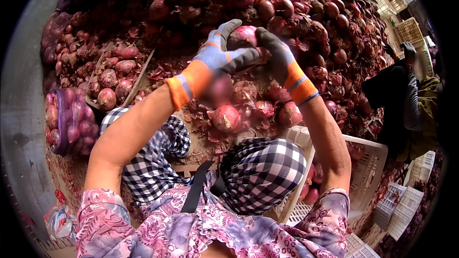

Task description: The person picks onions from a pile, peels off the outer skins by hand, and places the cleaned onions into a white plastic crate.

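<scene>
In front of the large heap, my gloved hands hold a red onion (243, 35) between them. My left hand (222, 50), in a blue, grey and orange glove, is closed round its left side, with the thumb reaching underneath. My right hand (277, 57), in a matching glove, closes on the onion's right side near its lower end; some of its fingers are hidden. Below the hands, loose red onions lie among dry skins, one round onion (225, 118) near my knees and another onion (289, 113) farther right.
A pale plastic crate (370, 155) with onions stands by my right knee. To my left are a tray (142, 79) of onions and a purple mesh bag (61, 122) filled with them. The onion heap (330, 24) rises ahead. Another person (406, 100) is at the far right.
</scene>
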`<state>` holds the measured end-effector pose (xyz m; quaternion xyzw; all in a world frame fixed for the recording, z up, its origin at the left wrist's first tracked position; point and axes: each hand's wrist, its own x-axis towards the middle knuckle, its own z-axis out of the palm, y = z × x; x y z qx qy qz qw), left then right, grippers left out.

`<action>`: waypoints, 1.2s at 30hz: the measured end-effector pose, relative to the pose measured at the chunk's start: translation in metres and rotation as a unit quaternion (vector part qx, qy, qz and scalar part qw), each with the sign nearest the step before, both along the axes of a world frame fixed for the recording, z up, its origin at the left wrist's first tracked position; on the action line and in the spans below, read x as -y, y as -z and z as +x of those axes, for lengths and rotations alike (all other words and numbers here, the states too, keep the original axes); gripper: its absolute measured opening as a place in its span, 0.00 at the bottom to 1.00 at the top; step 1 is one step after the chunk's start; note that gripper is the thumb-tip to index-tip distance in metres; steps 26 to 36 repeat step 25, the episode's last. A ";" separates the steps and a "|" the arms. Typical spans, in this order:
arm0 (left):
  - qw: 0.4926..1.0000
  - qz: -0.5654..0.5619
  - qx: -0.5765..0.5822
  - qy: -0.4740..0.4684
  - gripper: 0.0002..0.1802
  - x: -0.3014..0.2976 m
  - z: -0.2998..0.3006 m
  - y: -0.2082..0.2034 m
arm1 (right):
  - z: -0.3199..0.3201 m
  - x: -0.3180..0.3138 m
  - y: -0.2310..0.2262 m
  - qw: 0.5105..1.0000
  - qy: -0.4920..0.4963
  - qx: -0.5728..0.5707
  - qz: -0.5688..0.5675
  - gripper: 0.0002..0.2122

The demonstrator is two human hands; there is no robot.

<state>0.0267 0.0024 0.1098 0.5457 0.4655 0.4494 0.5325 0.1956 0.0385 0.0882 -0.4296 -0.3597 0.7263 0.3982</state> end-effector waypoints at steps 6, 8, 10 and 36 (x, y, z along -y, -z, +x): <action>0.976 -0.125 0.173 -0.052 0.22 0.008 -0.035 -0.035 | -0.026 0.015 -0.021 0.984 0.097 0.100 0.108 0.12; 0.980 -0.099 0.171 -0.011 0.19 0.007 -0.045 -0.035 | -0.012 0.013 0.000 0.943 0.061 0.251 0.209 0.11; 0.956 -0.140 0.255 0.014 0.19 -0.006 -0.053 -0.027 | -0.004 0.023 0.026 0.786 -0.033 0.501 0.360 0.11; 0.963 -0.042 0.249 0.095 0.26 -0.001 -0.046 -0.065 | -0.027 0.013 -0.051 0.971 -0.014 -0.218 0.098 0.32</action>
